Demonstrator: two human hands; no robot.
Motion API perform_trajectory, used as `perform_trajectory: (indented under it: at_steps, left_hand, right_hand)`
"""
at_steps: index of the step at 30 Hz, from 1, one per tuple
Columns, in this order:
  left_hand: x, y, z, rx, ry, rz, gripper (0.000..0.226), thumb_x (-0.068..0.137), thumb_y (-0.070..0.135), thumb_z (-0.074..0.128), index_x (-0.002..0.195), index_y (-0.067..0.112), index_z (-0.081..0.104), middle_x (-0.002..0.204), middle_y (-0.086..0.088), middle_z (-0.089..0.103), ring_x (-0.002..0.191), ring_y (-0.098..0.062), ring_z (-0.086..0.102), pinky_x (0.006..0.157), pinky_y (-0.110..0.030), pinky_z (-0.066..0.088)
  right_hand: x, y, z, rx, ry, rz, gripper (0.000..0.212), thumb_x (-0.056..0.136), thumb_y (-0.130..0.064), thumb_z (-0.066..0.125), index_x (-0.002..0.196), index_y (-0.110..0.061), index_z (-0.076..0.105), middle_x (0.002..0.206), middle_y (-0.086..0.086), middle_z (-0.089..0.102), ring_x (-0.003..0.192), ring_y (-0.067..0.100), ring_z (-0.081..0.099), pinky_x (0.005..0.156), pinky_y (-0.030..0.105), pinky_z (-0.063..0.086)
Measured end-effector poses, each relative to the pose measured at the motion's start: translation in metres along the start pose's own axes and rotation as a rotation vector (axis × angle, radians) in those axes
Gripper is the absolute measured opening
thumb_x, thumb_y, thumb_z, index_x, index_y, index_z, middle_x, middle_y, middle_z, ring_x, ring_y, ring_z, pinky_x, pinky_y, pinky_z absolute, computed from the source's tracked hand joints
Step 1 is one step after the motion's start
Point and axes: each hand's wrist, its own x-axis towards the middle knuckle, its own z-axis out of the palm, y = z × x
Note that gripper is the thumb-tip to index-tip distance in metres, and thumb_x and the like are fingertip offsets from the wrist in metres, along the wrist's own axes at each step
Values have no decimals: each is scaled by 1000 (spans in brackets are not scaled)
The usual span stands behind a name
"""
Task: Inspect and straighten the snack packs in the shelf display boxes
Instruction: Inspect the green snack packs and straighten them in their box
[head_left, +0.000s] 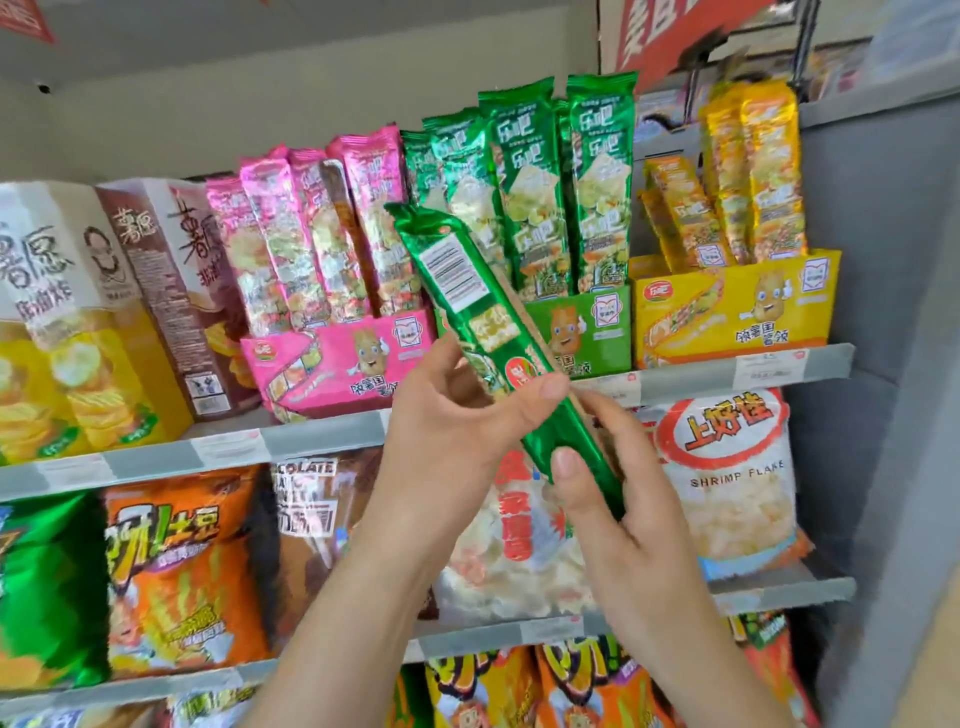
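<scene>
Green snack pack (483, 322) is out of its box, held up in front of the shelf, tilted with its top end leaning up to the left and its barcode side facing us. The left hand (447, 431) grips it around the middle, thumb curled over the front, fingers tucked behind. The right hand (608, 499) pinches the lower end, thumb pressed on the front, fingers wrapped behind. That lower end hangs below the shelf rail (322, 441), in front of the bags on the shelf beneath.

Behind it, three display boxes sit side by side on the upper shelf. The pink display box (337, 364) on the left carries pink packs (311, 234) standing on end, leaning a little left. The green display box (582, 327) in the middle holds green packs (519, 182), upright and tall. On the right, the yellow display box (727, 306) has yellow packs (748, 176), the taller ones upright at the back and shorter ones in front tilted left.

Left of the pink box stand tall chip cartons (78, 312). Below, there are orange bags (176, 571) and a white shrimp flake bag (727, 467).
</scene>
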Motion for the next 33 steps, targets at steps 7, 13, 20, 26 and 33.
perform_trajectory:
  at_steps: [7,13,20,26,33]
  left_hand:
    - [20,-3,-16,-317,-51,-47,31,72,23,77,98,12,63,89,-7,74,77,-19,69,65,-33,57]
    - [25,3,-2,-475,-107,-119,42,85,28,59,118,4,54,107,-17,69,94,-28,64,78,-36,55]
    - [31,9,19,-61,65,7,36,66,34,79,98,25,67,92,-2,75,86,-21,73,69,-34,59]
    - [34,12,24,67,65,-31,26,72,12,69,95,23,71,92,-8,75,85,-25,72,75,-42,60]
    - [40,34,39,148,-300,-18,37,73,13,65,107,25,70,103,1,72,94,-17,68,79,-29,53]
  right_hand:
    - [1,-10,-5,217,-166,58,38,91,-33,64,128,-39,58,88,-11,67,74,5,61,60,15,48]
    - [-2,-9,-24,170,-130,17,56,78,-27,78,129,-44,60,112,-9,72,95,11,70,76,22,57]
    - [5,9,-52,-429,59,-332,77,73,-20,80,140,-38,47,115,-22,56,95,-5,59,77,5,44]
    - [34,-12,-85,-127,-220,-187,61,71,-69,70,124,-53,44,117,-17,54,113,6,55,91,12,41]
    - [137,-54,-104,94,-506,-78,74,76,-40,70,141,-45,35,121,2,63,116,5,59,95,24,49]
